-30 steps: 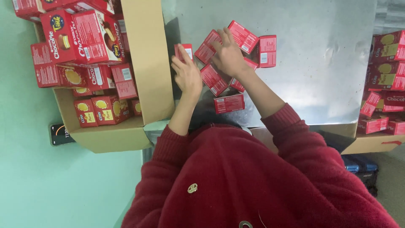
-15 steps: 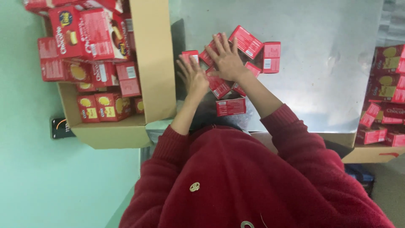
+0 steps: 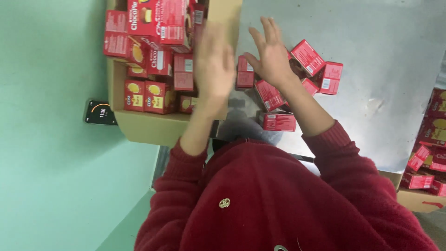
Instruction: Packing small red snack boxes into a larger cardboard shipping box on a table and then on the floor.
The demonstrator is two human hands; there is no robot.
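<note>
Both hands open: left hand point(image 3: 214, 65) raised (blurred), right hand point(image 3: 272, 58) spread over small red boxes point(image 3: 269, 94).

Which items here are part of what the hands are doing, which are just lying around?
In hand:
left hand, open, blurred
right hand, open over the pile
small red boxes on the metal table
cardboard carton of red boxes

Lying about:
phone
second carton at right

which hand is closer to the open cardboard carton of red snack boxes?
Left. The left hand, blurred, overlaps the open cardboard carton's side wall. The right hand is over the loose small red boxes on the grey metal table, beside the carton.
</note>
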